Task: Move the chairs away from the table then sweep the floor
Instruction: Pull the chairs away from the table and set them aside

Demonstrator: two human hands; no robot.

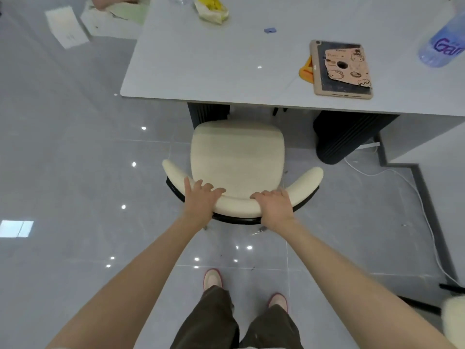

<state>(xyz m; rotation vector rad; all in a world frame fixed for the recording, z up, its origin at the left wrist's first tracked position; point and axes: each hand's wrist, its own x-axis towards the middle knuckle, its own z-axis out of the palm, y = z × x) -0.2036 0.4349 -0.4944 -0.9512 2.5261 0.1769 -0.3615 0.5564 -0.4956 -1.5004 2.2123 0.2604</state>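
A cream padded chair [237, 152] with a curved backrest and black frame stands in front of me, its seat front just at the edge of the grey table [201, 66]. My left hand [200, 200] lies over the left part of the backrest, fingers spread and bent over its top. My right hand [274, 205] grips the backrest to the right of centre, fingers curled over the top rim. My feet in pink shoes stand just behind the chair on the glossy grey tiled floor [75, 172].
On the table lie a tablet in a sticker-covered case [342, 69], a water bottle [442, 41] at the right edge, a yellow wrapper [212, 8] and a blue scrap [270, 30]. Dark table legs [344, 134] stand beneath. A white cable [422, 205] runs along the floor at right. Another cream chair's edge [454, 316] shows at the lower right.
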